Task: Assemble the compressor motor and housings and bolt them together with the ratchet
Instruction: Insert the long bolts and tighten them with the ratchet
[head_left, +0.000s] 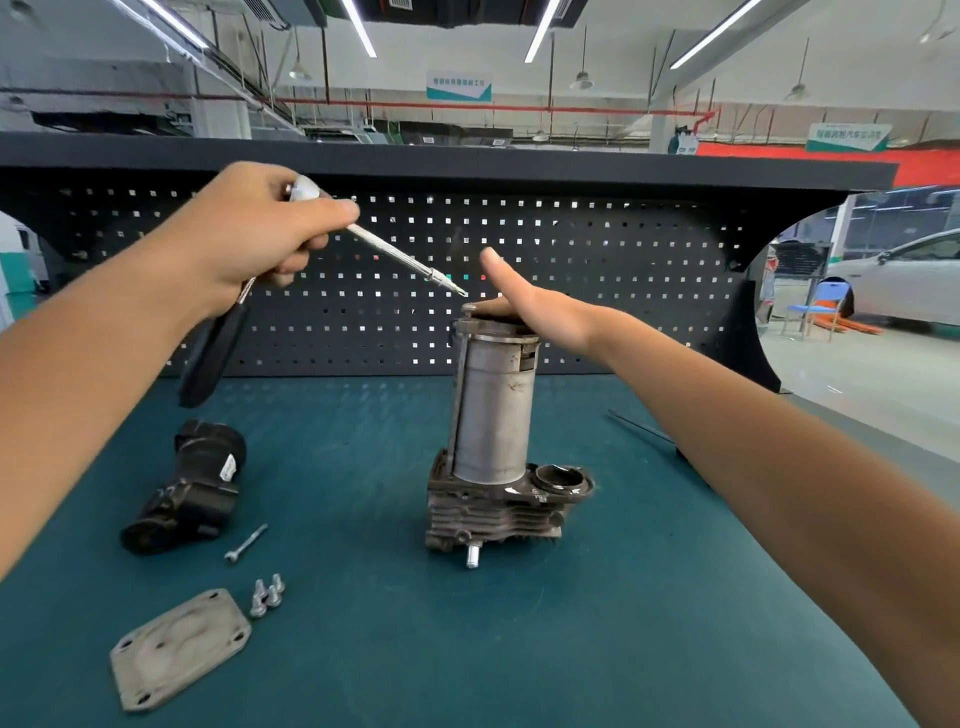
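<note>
The grey motor cylinder (496, 410) stands upright in the finned compressor housing (493, 512) at the middle of the green mat. My right hand (530, 306) lies flat on the cylinder's top, thumb raised. My left hand (249, 228) grips the ratchet (306, 189) at its head; the black handle (213, 353) hangs down and the long extension (400, 257) slants toward a bolt head (470, 307) at the top's left edge. A long bolt runs down the cylinder's left side.
A black housing part (189, 488) lies at the left. Near it are a long loose bolt (247, 543), three short bolts (267, 595) and a flat grey cover plate (179, 647). A thin dark rod (641, 431) lies behind my right forearm. A pegboard backs the bench.
</note>
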